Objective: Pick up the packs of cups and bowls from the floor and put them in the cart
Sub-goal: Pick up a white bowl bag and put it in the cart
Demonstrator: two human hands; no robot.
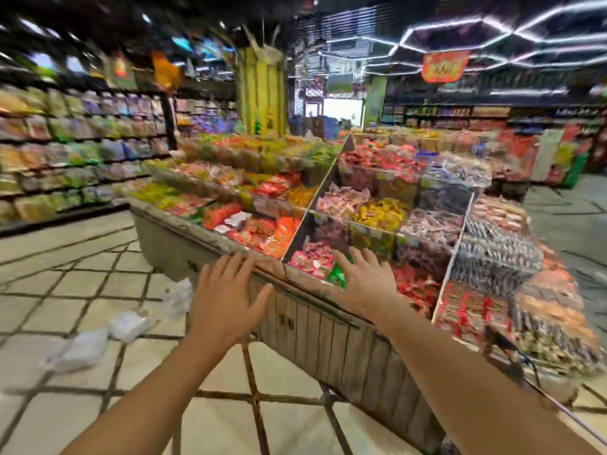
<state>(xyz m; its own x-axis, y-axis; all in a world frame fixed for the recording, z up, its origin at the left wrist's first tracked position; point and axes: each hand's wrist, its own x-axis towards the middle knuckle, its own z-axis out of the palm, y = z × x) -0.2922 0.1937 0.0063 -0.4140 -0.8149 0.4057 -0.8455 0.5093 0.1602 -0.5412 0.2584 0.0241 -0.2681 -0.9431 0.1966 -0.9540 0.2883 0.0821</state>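
Head view: neither hand had a grip on anything. The left hand (226,300) and right hand (368,284) reached forward empty, fingers spread, in front of a snack display counter (328,326) with wooden panels. Well to the left of the left hand, clear packs (82,349) lay on the tiled floor (65,284), their contents too blurred to tell. Stocked shelves (75,152) lined the aisle beyond.

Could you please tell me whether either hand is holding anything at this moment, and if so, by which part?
Nothing is held: the left hand and right hand are open, fingers spread.
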